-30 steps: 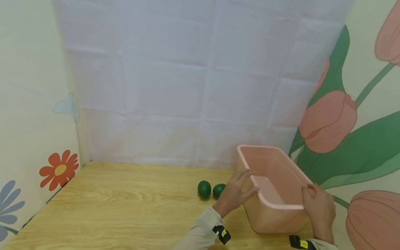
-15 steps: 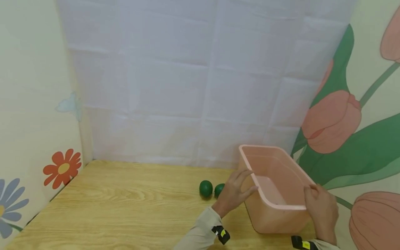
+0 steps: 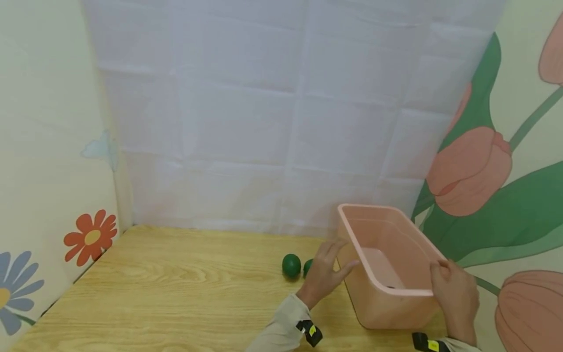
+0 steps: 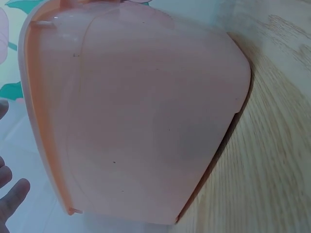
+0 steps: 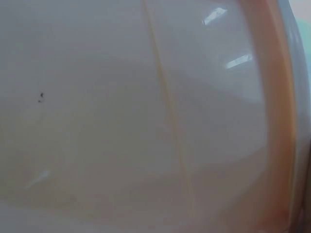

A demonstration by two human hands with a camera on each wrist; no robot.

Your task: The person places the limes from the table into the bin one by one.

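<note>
A pink plastic storage bin (image 3: 396,310) stands upright at the right of the wooden table (image 3: 176,293). My right hand (image 3: 456,296) grips its rim at the near right corner, thumb on top and fingers curled. Beside the bin's left wall, my left hand (image 3: 323,274) has its fingers spread, holding nothing. In the left wrist view those fingers (image 4: 14,196) stand apart from the rim. Two dark green oval objects lie left of the bin: one green oval (image 3: 291,266) in full view, the other (image 3: 308,267) partly hidden behind my left hand.
A small dark spot (image 3: 390,287) shows inside the bin near its front wall. A white cloth backdrop (image 3: 237,122) hangs behind the table. Flower-patterned sheets flank it, with a tulip-print sheet (image 3: 466,171) close along the bin's right side.
My left hand has come off the bin's rim and moved slightly left, covering more of the second green oval. My right hand stays on the rim. The view has shifted a little left.
</note>
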